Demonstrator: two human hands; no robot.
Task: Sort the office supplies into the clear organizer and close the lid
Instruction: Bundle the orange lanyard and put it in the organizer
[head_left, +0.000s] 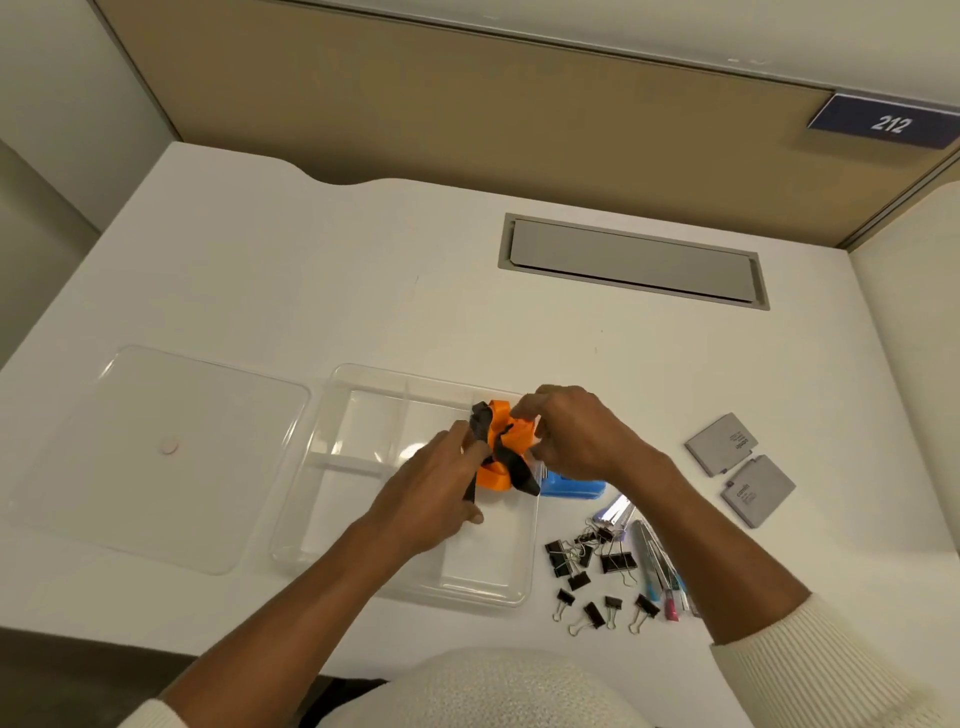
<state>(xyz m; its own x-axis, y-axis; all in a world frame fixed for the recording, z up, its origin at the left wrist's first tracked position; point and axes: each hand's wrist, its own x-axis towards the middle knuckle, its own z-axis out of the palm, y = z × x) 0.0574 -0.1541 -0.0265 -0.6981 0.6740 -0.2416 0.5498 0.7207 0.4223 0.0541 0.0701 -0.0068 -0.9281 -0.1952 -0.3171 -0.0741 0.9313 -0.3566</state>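
Observation:
An orange and black lanyard bundle (501, 449) is held over the right side of the clear organizer (332, 447). My left hand (436, 493) grips its black strap from the left. My right hand (576, 436) pinches the orange part from the right. The organizer's compartments look bare. Its clear lid (156, 457) lies flat on the desk to the left, detached. A blue box (574, 488) lies just right of the organizer, partly hidden under my right hand.
Several black binder clips (587, 571) are scattered right of the organizer, next to a bunch of pens (657, 566). Two grey small boxes (740, 467) lie further right. A grey cable hatch (634, 260) is set into the desk at the back.

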